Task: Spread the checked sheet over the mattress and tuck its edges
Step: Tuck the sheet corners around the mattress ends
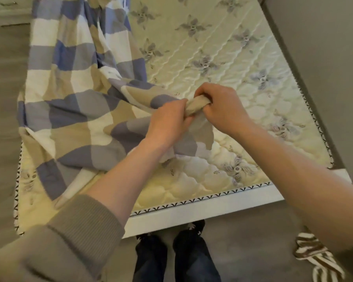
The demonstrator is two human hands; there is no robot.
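Observation:
The checked sheet (75, 82), in blue, tan and white squares, lies bunched over the left half of the mattress (222, 58), a cream quilted one with grey flower prints. Its right half is bare. My left hand (167, 121) and my right hand (222, 106) are side by side above the near part of the mattress. Both are closed on a rolled tan edge of the sheet between them. A loose flap of sheet hangs below my hands.
The white bed frame (202, 210) runs along the near edge, with my feet (171, 251) on the grey floor just in front of it. A brown-and-white striped cloth (314, 255) lies on the floor at the right. A wall (324, 58) borders the mattress's right side.

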